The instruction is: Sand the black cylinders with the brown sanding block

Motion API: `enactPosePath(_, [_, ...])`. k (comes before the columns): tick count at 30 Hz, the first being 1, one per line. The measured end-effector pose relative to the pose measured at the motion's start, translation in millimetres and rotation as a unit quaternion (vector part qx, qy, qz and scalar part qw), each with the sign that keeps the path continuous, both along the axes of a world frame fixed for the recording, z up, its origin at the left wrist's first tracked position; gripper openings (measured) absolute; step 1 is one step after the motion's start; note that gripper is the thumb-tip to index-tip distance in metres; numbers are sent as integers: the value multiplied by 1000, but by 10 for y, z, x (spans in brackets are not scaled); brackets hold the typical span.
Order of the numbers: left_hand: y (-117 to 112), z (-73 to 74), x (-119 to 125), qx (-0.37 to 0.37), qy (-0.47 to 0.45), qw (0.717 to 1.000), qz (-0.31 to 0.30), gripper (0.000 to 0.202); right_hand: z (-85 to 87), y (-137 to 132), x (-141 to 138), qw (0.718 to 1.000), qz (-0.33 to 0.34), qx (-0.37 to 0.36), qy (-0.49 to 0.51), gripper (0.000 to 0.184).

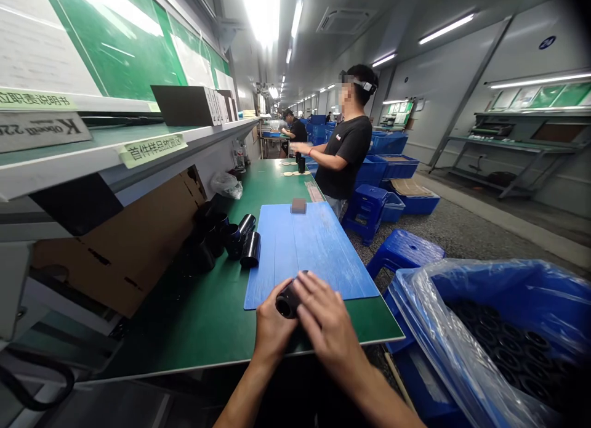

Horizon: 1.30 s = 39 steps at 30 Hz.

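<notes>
A short black tube [288, 302] is gripped in my left hand [272, 326] at the near edge of the blue mat [309, 243]. My right hand [325, 320] lies over the tube's right side, fingers spread across it and touching it. Both hands hover above the front edge of the green bench [203, 317]. Several more black tubes [233, 237] lie in a heap left of the mat, some shiny.
A small brown block [298, 205] sits at the mat's far end. A blue bin lined with plastic [489, 335] at my right holds several black tubes. Blue stools [401, 250] stand beside the bench. Another person [344, 145] works further along. Cardboard [133, 243] leans under the shelf.
</notes>
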State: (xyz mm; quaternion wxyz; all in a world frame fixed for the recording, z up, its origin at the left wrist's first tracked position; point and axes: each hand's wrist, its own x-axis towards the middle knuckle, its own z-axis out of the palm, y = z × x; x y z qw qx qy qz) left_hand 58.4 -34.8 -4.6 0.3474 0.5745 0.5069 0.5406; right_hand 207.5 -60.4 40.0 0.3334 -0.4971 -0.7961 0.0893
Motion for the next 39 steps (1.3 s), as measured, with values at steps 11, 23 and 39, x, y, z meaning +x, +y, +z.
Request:
enactPosePath(11, [-3,43,10,-6,38,999,-15,50,-62,249,156,1000,1,-31,2,46])
enactPosePath(23, [-31,38,47,-54,21,998,20,46,-68,48,-36,999,-29,-33,-2,52])
enactPosePath(39, [-88,46,58,-38,48,998,-7,43,54,57,-145,997,-57,-9,-46,52])
